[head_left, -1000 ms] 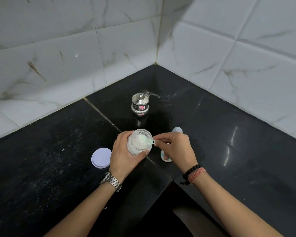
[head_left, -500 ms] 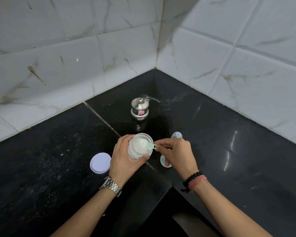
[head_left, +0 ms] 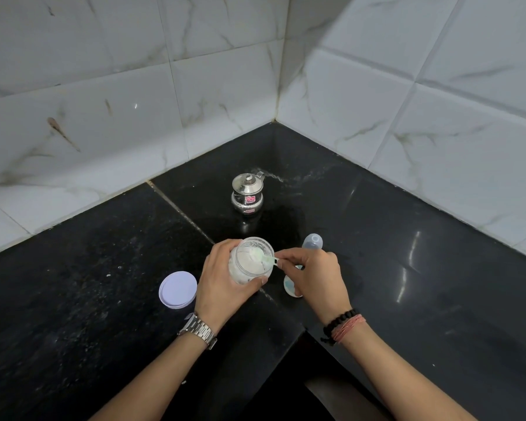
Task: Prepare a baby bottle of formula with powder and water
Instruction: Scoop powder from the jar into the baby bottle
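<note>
left hand (head_left: 222, 287): fingers curled round the open powder jar (head_left: 251, 262), held above the black counter (head_left: 88, 299)
right hand (head_left: 313, 278): fingertips pinched on the handle of a pale green scoop (head_left: 263, 258); bowl inside the jar mouth
baby bottle (head_left: 312, 242): behind the right hand, mostly hidden; probably upright
jar lid (head_left: 178, 289): flat on the counter, left of the left hand
steel pot (head_left: 247, 192): lidded, near the corner
</note>
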